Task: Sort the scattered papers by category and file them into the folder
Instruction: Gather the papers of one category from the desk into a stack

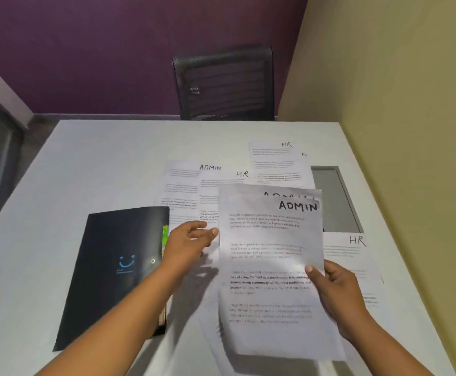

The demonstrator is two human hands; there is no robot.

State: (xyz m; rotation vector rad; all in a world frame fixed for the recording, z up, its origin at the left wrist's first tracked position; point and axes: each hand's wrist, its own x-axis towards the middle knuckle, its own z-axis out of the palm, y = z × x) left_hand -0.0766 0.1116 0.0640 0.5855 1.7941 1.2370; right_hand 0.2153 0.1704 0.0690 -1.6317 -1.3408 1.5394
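I hold two sheets marked ADMIN (pixel 270 267) up above the table (pixel 85 164), one behind the other, so only the tops of the back sheet's letters show. My right hand (pixel 338 291) grips them at their right edge, thumb on the front. My left hand (pixel 189 240) is relaxed, fingers stretched toward the sheets' left edge; whether they touch it I cannot tell.

Just left of the sheets the dark folder (pixel 113 267) lies flat and closed, a smiley on its cover. Green and yellow tabs peek out at its right edge; what else is inside is hidden. My left forearm crosses that edge.

Beyond lie another ADMIN page (pixel 183 180) overlapped by an HR page (pixel 221 183), a far HR page (pixel 273 156), and an HR page (pixel 349 251) by my right hand, next to a grey inset panel (pixel 332 196).
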